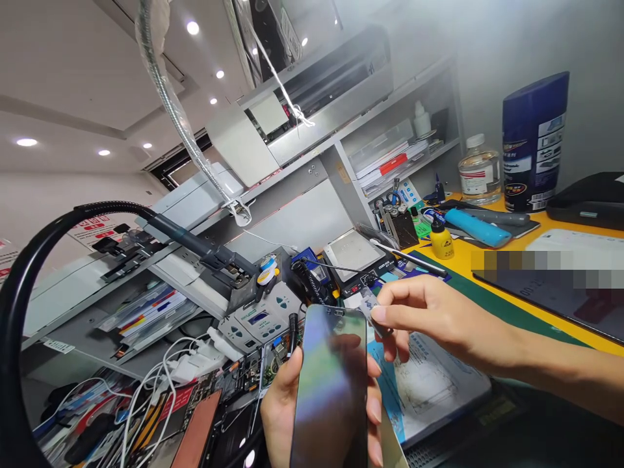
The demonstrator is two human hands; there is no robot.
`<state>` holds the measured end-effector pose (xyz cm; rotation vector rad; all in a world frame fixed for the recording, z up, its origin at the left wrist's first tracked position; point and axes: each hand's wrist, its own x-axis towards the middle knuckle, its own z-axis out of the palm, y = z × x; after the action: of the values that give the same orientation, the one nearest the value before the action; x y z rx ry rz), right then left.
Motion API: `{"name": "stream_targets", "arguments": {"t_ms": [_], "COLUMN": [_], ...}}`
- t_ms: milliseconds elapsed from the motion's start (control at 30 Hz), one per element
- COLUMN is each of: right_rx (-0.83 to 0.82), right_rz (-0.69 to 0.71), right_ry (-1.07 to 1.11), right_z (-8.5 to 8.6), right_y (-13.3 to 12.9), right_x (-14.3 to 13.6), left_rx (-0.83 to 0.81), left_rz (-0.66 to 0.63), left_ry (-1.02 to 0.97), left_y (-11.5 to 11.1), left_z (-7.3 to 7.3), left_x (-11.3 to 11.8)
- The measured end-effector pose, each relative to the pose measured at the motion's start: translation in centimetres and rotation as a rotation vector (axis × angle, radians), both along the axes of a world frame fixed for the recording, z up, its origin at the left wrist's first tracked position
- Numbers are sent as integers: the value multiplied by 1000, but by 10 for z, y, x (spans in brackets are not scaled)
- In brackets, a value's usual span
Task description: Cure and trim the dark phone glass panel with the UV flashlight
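Note:
A dark, glossy phone (331, 390) stands nearly upright at the bottom centre, its screen reflecting light. My left hand (283, 400) is wrapped round it, thumb on one edge and fingertips on the other. Just right of the phone's top edge, my right hand (414, 315) pinches a small greyish, partly clear piece (369, 304) between thumb and fingers. What exactly that piece is cannot be made out. Below my right hand lies a pale, stained work pad (433, 390) with blue print.
Behind the phone are a grey soldering station (263, 318) and a flat heating plate (353, 253). A yellow bottle (441, 239), a blue tool (478, 227) and a clear bottle (480, 169) stand or lie rightward. Cables (168, 370) and tools crowd the lower left.

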<state>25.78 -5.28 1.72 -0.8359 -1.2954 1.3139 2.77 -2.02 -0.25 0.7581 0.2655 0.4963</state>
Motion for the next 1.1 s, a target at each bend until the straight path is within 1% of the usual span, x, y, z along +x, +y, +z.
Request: {"name": "stream_targets", "arguments": {"t_ms": [100,233,367,467,600,700,800,933,1033,1100], "right_rx": [27,21,23,41,62,75,74,77,90,98], "right_rz": [17,48,56,13,-99,-132,-137,-131,-134,-134], "right_ry": [24,70,55,-7,-104,-131,-137,-133,-146,-155], "right_z": [-2,-2,-1,-1,0,1,2,2,1,0], "right_y": [0,1,0,-4,-9,-9,-8,-6,-6,-6], "right_x": [0,0,0,0,-2,-3,-3,-2,-1,-1], "left_rx": [12,-20,-37,-28,16,16,10,-23,18,21], "left_rz": [-32,-73,-77,-62,17,71,83,70,64,58], "left_ry": [5,3,-2,0,-116,-158,-149,-37,-115,-119], "left_y": [0,-1,-2,-2,-2,-2,-4,-5,-5,-5], "left_z": [-1,-1,1,-2,-13,-17,-13,-4,-4,-4], "left_x": [-1,0,1,2,9,14,16,14,14,14]}}
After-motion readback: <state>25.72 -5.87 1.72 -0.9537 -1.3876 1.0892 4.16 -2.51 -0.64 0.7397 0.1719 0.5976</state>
